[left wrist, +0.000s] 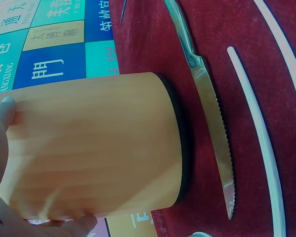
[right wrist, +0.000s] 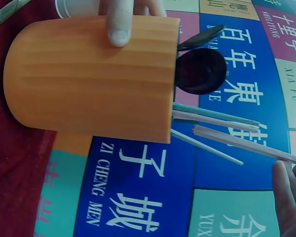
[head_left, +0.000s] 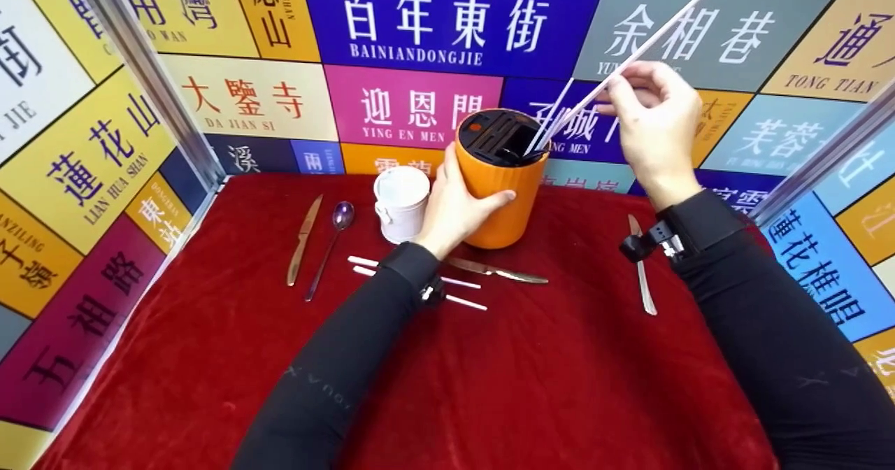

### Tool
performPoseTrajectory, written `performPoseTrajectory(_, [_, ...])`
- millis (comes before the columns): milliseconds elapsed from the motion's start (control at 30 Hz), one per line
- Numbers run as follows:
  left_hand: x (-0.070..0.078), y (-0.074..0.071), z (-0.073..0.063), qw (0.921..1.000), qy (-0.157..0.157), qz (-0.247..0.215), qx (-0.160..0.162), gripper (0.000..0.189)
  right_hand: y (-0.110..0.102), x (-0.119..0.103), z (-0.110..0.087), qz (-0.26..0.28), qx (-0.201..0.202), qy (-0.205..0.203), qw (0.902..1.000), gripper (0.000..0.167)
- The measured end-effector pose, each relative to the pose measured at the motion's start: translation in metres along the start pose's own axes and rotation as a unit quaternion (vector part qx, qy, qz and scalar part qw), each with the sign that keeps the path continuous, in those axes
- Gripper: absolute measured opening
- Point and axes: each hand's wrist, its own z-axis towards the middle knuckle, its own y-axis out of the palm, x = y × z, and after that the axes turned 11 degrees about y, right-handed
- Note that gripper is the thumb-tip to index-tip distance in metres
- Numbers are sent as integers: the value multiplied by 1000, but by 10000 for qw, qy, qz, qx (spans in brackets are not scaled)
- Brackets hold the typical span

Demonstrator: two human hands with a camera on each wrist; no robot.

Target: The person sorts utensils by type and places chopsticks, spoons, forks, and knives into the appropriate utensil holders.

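An orange ribbed utensil holder (head_left: 505, 208) with a black slotted top leans slightly at the back of the red cloth. My left hand (head_left: 454, 208) grips its side, thumb across the front. Above and to the right, my right hand (head_left: 657, 117) pinches a long pale chopstick (head_left: 664, 31) that slants down toward the holder's top. In the right wrist view, the lower tip of that chopstick (right wrist: 227, 139) is just outside the rim. Several other thin chopsticks (right wrist: 212, 117) stick out of the holder, beside a dark spoon-shaped utensil (right wrist: 202, 71).
A white lidded canister (head_left: 403, 204) stands left of the holder. Two white chopsticks (head_left: 465, 303) and a serrated knife (head_left: 503, 273) lie in front. Another knife (head_left: 305, 239) and a spoon (head_left: 342, 215) lie left, a third knife (head_left: 645, 285) right. Sign-covered panels (head_left: 419, 15) rise behind.
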Motion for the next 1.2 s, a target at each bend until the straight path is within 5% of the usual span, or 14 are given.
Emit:
performPoseTrajectory(700, [1,1,0,10000,-31,47,6,127,18,56,5,-702,-253,186,9970,17])
performPoseTrajectory(1200, [1,1,0,10000,-5,24,-1,127,24,85,-6,-2263,-368,147,9733,20])
